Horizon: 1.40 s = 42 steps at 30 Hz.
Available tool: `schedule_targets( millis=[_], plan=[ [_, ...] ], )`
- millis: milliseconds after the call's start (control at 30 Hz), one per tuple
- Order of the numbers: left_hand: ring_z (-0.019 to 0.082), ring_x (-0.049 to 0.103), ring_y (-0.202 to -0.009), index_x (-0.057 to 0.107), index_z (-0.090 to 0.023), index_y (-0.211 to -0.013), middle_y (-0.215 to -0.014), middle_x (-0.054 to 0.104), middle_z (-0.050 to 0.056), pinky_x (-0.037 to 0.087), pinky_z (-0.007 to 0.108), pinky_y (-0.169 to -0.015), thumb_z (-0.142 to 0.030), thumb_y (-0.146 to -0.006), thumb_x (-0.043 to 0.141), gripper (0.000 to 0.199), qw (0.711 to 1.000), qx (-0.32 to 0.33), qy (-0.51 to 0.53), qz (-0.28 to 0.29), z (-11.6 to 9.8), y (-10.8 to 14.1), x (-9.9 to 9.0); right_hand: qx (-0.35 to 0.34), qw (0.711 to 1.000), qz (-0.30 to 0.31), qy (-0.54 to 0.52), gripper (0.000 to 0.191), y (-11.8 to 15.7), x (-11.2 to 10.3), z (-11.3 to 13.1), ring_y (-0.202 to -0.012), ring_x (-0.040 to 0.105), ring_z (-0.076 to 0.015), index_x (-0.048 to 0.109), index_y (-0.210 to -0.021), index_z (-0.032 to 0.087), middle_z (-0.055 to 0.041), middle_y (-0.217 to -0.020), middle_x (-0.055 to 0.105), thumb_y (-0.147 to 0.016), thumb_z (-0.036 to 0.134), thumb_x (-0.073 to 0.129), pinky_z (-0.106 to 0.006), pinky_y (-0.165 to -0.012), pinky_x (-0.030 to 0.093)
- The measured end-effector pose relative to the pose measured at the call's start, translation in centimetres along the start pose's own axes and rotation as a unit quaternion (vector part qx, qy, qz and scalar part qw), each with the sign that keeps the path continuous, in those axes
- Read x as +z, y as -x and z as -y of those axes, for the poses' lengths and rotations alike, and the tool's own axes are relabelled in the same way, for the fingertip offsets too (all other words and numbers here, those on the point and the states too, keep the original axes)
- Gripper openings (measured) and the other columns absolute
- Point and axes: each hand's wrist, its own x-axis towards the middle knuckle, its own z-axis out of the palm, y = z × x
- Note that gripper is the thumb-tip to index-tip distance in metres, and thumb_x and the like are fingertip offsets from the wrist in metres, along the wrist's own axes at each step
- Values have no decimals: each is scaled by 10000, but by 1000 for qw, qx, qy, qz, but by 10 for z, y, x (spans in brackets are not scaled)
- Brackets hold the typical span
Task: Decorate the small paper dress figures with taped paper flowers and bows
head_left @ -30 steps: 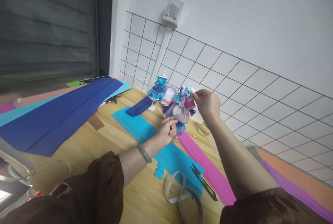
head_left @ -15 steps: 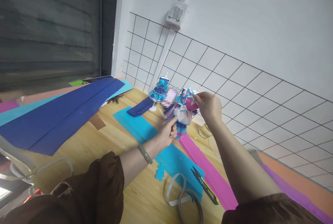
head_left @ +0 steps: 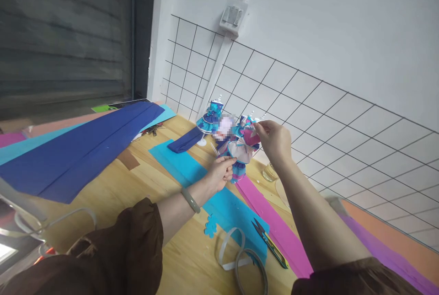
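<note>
A miniature paper dress point(head_left: 240, 151) in white, pink and blue ruffled layers stands upright at the back of the table. My left hand point(head_left: 221, 171) is closed, thumb and forefinger pinching the edge of its pale skirt. On the upper right side, the fingers of my right hand point(head_left: 276, 142) pinch the dress beside its pink part; the exact bit between the fingertips is too small to make out. Just left of it, a second small blue dress point(head_left: 210, 119) sits on a white stand. A pixelated patch hides something between the two.
Blue crepe paper point(head_left: 185, 167) and a pink strip point(head_left: 277, 231) lie under my arms. Thread snips point(head_left: 270, 244), a white ribbon loop point(head_left: 226, 251), a tape roll point(head_left: 252, 272) and blue paper flowers point(head_left: 210, 225) are near me. A glass jar point(head_left: 270, 173) stands by the wire grid point(head_left: 298, 103).
My left thumb has come down from the front of the pale skirt, and thumb and forefinger now meet at its edge. My right hand stays almost in place.
</note>
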Motion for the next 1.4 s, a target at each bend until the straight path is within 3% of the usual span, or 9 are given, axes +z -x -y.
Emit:
schedule_targets(
  millis=[400, 600, 667, 700, 767, 833, 1100, 1233, 1400],
  plan=[
    [14, 224, -290, 456, -185, -690, -409, 336, -122, 95, 170, -324, -221, -635, 748, 299, 1000, 6, -11, 18, 0, -8, -9, 29, 997, -17, -75, 380, 7, -3, -4, -839, 635, -215, 650, -1039, 180, -92, -916, 708, -822, 439, 478, -330, -732, 452],
    [10, 259, -300, 455, -179, -691, -442, 343, -120, 112, 155, -321, -194, -647, 739, 287, 1000, 3, -4, 27, -3, -8, -8, 30, 988, -87, -125, 294, 66, -16, 2, -803, 601, -170, 639, -999, 194, -61, -917, 689, -858, 388, 468, -293, -706, 450],
    [10, 268, -301, 452, -178, -679, -446, 349, -115, 113, 153, -316, -188, -658, 732, 281, 1000, -3, -4, 28, -3, -8, -8, 16, 993, -29, -110, 255, 101, -15, 4, -700, 561, -150, 641, -936, 197, -42, -850, 677, -858, 375, 477, -283, -653, 437],
    [9, 272, -301, 449, -176, -674, -450, 358, -112, 114, 151, -314, -183, -664, 728, 280, 1000, -6, -4, 28, -3, -8, -8, -3, 993, 37, -113, 241, 120, -12, 4, -648, 538, -141, 640, -886, 199, -32, -807, 667, -859, 372, 475, -275, -609, 426],
    [7, 284, -302, 451, -171, -668, -460, 373, -105, 118, 149, -310, -168, -674, 722, 271, 1000, -14, -5, 28, -4, -8, -9, -25, 976, 177, -126, 226, 153, -7, 1, -680, 551, -141, 630, -843, 212, -24, -804, 658, -875, 344, 450, -277, -636, 434],
    [7, 288, -300, 458, -167, -675, -464, 373, -105, 121, 146, -306, -152, -685, 713, 256, 999, -20, -4, 25, -4, -9, -9, -32, 958, 253, -129, 219, 177, -3, -8, -763, 576, -158, 634, -844, 222, -28, -827, 668, -878, 332, 447, -299, -707, 447],
    [8, 261, -313, 468, -150, -692, -480, 341, -116, 133, 137, -298, -104, -802, 593, 173, 999, -33, 2, 16, -9, -9, -8, 148, 962, 210, -93, 319, 204, 0, -77, -740, 598, -212, 659, -893, 195, -80, -909, 696, -822, 431, 457, -347, -667, 453],
    [15, 242, -317, 464, -145, -681, -483, 348, -114, 149, 143, -298, -151, -867, 525, 196, 999, -32, -4, -14, -8, -9, -8, 165, 950, 229, -131, 318, 212, 4, -78, -735, 588, -199, 670, -892, 191, -76, -897, 699, -812, 426, 471, -331, -673, 439],
    [30, 259, -275, 473, -171, -691, -406, 347, -109, 150, 165, -298, -225, -820, 526, 150, 997, 22, -13, -69, -1, -2, -3, 139, 940, 271, -155, 261, 222, -3, -69, -711, 558, -168, 671, -897, 203, -45, -848, 678, -781, 396, 540, -292, -650, 423]
  ],
)
